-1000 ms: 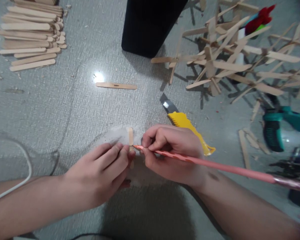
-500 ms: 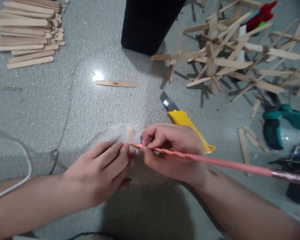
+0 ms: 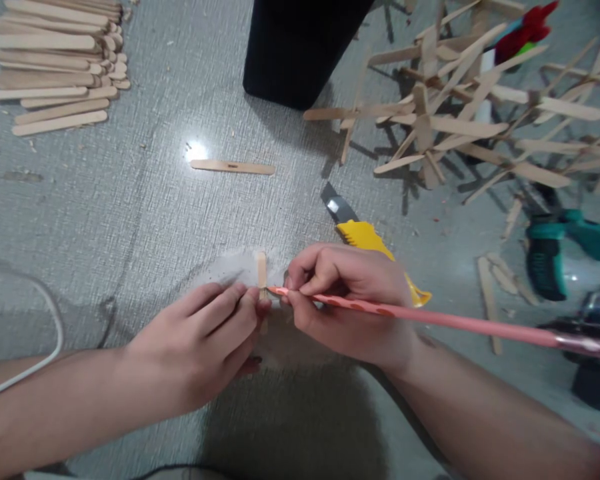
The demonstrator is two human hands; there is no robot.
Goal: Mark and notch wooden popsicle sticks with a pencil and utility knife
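A pink pencil (image 3: 430,321) is pinched in my right hand (image 3: 343,297), its tip meeting a small wooden craft stick (image 3: 262,268). My left hand (image 3: 195,340) has its fingers closed on that stick, covering part of its lower half; whether it grips a second piece under the fingers is hidden. Beyond the hands lies another craft stick (image 3: 233,167) with a dark slot or mark at its middle. A yellow utility knife (image 3: 364,237), blade out, rests just past my right hand, which partly covers its handle.
Piled craft sticks (image 3: 55,63) lie at the far left. A black box-like object (image 3: 300,53) stands at the back. Crossed-stick assemblies (image 3: 430,123) spread over the right, near green-handled pliers (image 3: 546,257) and loose sticks (image 3: 489,300). A white cable (image 3: 55,320) crosses my left forearm.
The pencil tip has shifted very slightly right along with my right hand. My left hand and the stick stay in place.
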